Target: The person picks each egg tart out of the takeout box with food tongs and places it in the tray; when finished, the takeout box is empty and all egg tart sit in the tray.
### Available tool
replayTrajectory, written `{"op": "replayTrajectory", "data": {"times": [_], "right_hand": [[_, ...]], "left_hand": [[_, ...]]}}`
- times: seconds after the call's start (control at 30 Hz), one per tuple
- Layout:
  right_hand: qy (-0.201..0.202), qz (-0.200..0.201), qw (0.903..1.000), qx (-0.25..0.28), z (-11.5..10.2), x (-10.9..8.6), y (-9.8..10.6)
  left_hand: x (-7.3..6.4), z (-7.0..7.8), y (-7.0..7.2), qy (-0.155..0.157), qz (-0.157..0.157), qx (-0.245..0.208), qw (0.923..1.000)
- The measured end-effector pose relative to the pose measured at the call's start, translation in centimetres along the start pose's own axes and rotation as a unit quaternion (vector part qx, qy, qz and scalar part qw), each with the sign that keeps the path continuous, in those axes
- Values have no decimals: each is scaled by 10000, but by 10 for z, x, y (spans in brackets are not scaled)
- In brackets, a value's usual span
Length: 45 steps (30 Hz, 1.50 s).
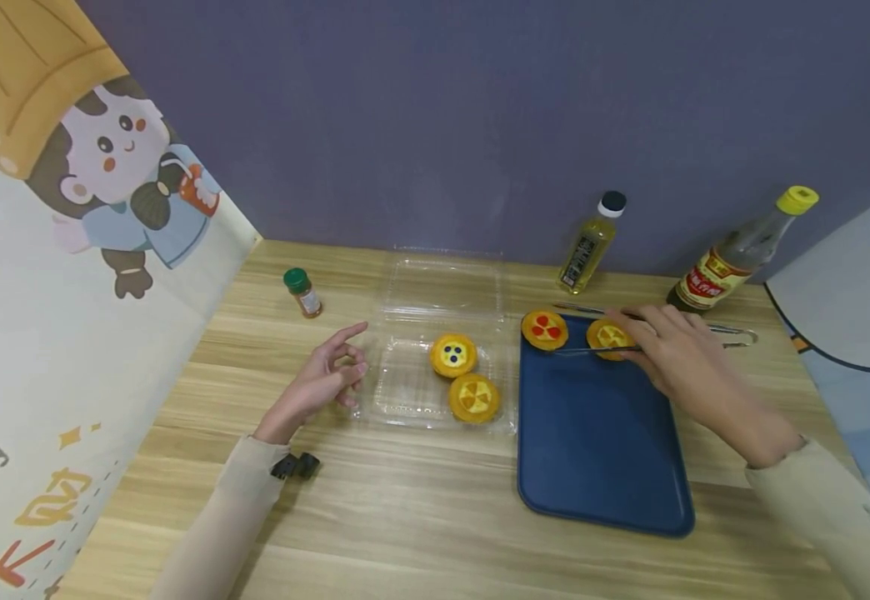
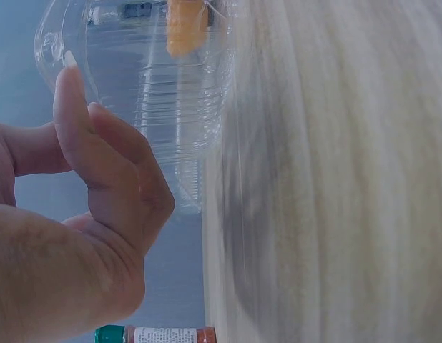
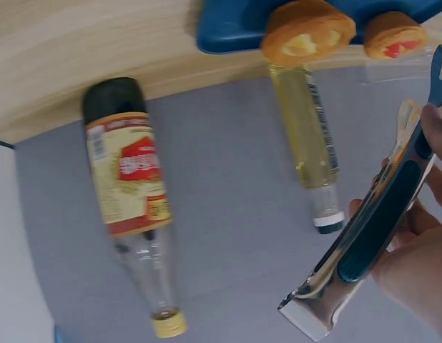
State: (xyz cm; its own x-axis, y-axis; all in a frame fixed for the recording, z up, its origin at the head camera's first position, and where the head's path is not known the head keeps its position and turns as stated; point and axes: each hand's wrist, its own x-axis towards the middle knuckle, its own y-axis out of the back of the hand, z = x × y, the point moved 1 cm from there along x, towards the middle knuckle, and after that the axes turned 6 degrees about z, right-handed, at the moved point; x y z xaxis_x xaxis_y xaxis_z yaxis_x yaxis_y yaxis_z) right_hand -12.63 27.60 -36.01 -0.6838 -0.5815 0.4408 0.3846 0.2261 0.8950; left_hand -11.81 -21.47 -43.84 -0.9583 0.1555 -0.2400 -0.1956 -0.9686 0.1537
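My right hand grips metal tongs with dark teal handle pads, above the far end of a blue tray. The tongs' arms stand apart, their tips beside a tart with red pieces at the tray's far left corner; contact is unclear. A tart with yellow wedges sits on the tray close to the right fingers. Holding nothing, my left hand hovers by the left edge of an opened clear plastic box. Inside are a blueberry-dotted tart and another wedge-topped tart.
Behind the tray stands an oil bottle with a black cap. A yellow-capped sauce bottle is at the back right. A small green-capped jar stands at the back left. Walls border the wooden table.
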Motion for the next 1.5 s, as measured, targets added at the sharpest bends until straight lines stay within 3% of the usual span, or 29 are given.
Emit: {"op": "replayTrajectory", "data": {"times": [0.33,0.6,0.93,1.1,1.5], "right_hand": [[386,-152,9991,48,-21,32,-7],[715,152,9973,65,-30,57,-12],[1235,-548,9908,9,-46,82,-19],[1589,-614,9854,-25,-52,90,-27],[1921,-794,9782,48,-66,109,-43]], "left_hand": [[-2,1,1,-51,-44,-48,10000],[-1,0,1,-69,0,105,9999],[-3,3,1,-119,7,100,9999],[-3,3,1,-96,-2,78,9999],[-4,4,0,-131,4,120,9998]]}}
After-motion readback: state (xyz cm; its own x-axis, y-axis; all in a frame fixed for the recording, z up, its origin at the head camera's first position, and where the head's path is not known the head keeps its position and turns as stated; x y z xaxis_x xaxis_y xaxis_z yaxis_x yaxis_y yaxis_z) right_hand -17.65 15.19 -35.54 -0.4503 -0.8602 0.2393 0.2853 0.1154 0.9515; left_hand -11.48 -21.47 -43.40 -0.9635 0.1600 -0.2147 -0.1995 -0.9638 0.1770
